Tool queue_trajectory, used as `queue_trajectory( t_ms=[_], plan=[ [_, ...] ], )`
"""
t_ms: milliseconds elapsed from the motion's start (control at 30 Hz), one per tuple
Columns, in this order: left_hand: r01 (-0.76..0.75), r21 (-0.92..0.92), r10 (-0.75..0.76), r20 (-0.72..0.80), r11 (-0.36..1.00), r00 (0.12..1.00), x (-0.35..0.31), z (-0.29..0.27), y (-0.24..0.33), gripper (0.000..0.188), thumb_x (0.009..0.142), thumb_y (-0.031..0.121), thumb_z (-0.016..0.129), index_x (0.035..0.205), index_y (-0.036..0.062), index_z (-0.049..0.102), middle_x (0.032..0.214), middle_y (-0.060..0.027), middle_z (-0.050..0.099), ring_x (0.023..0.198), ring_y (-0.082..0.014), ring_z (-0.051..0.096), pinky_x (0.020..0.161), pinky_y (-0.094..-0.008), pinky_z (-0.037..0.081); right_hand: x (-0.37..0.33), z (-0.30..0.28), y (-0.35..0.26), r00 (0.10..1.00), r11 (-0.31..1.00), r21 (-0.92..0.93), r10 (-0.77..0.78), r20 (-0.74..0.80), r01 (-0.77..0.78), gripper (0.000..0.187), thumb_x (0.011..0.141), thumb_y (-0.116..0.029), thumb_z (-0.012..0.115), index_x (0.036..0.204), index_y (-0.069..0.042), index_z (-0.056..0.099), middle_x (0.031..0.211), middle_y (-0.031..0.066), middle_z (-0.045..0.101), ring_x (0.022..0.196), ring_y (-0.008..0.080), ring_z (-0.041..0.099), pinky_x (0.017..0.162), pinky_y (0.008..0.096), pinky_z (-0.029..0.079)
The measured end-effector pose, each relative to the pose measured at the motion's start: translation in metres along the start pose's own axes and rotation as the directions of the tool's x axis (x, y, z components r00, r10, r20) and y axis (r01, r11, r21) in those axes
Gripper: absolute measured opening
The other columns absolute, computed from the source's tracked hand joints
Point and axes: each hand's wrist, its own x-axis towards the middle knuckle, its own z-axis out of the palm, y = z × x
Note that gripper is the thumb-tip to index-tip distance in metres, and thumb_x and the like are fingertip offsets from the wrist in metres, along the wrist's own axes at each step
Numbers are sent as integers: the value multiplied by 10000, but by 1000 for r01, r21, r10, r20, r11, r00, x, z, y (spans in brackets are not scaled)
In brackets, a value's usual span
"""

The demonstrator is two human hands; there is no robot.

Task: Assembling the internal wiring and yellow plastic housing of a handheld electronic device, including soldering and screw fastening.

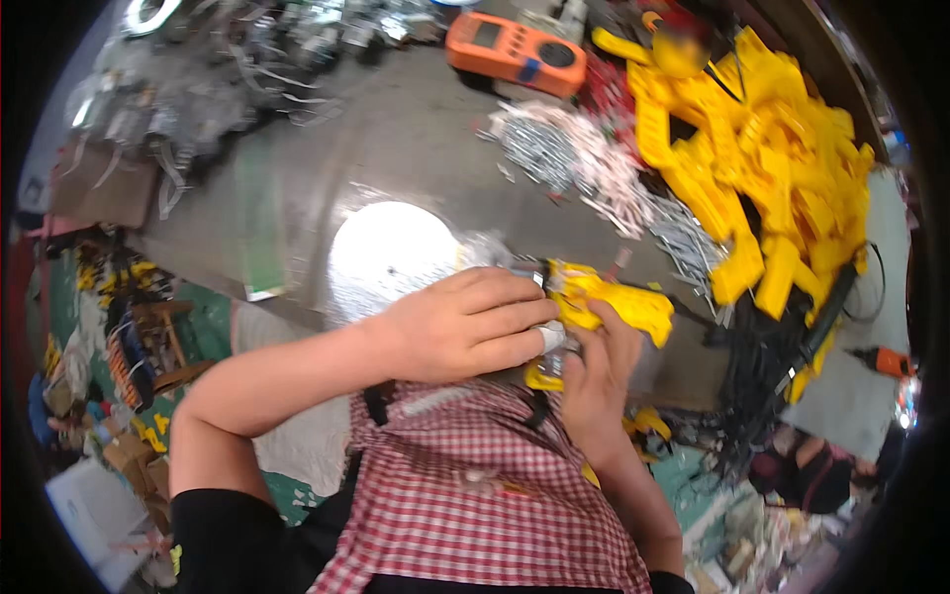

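A yellow plastic housing (623, 305) is between my two hands, close to the front of my apron. My left hand (475, 322) reaches over its left end with the fingers bent and close together; a white wrap is on one finger. My right hand (604, 371) grips the housing from the right, thumb and forefinger pressed against it. A small greyish metallic part shows between the hands, but the fingers hide most of it. Left of them lies a bright, round, silvery-white disc-like shape (386, 252) with a dark dot in its middle.
Yellow plastic housings (782, 168) are heaped at the right. Beside them lie metal rods (539, 148), pinkish-white small parts (618, 198) and black cables (757, 386). An orange meter (517, 54) rests at the back. Clear-wrapped parts with white wires (198, 99) cover the back left.
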Motion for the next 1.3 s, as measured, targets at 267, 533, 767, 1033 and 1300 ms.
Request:
queue_trajectory(
  t_ms=[267,533,767,1033,1300],
  plan=[
    [636,130,-603,-221,760,766,-35,-46,-26,365,638,-54,608,995,20,575,1104,-122,573,994,-328,546,829,-398,458,-7,-15,9,997,973,229,-32,72,14,438,674,-96,696,1093,-34,585,1277,156,454,1024,319,424,894,412,353],
    [604,379,-540,-271,702,797,7,-38,-113,267,714,-45,533,959,46,588,997,-135,596,961,-324,550,813,-392,456,3,-17,18,988,984,170,-83,133,60,527,653,-198,752,1149,-80,619,1289,95,471,975,267,452,877,411,356],
    [573,601,-588,-201,558,783,-5,-67,-130,237,727,-28,536,907,74,650,893,-107,587,894,-292,573,806,-403,422,18,-42,10,989,962,272,-28,144,-12,449,724,-169,740,1147,-74,621,1199,95,528,954,267,498,841,379,415],
    [601,544,-419,-432,586,799,14,-99,-93,227,721,-41,559,884,73,669,863,-65,586,862,-247,579,743,-359,435,164,-45,27,885,947,-100,-320,-339,304,215,777,-150,663,960,-38,652,926,94,624,856,272,566,870,411,367],
    [766,403,-457,-628,501,630,-5,-144,-102,294,733,-87,523,937,63,673,924,-99,609,836,-275,603,720,-348,477,190,-38,62,973,975,-5,-224,-56,224,115,812,-178,620,817,-69,657,794,92,648,819,278,606,799,416,414]
  ],
)
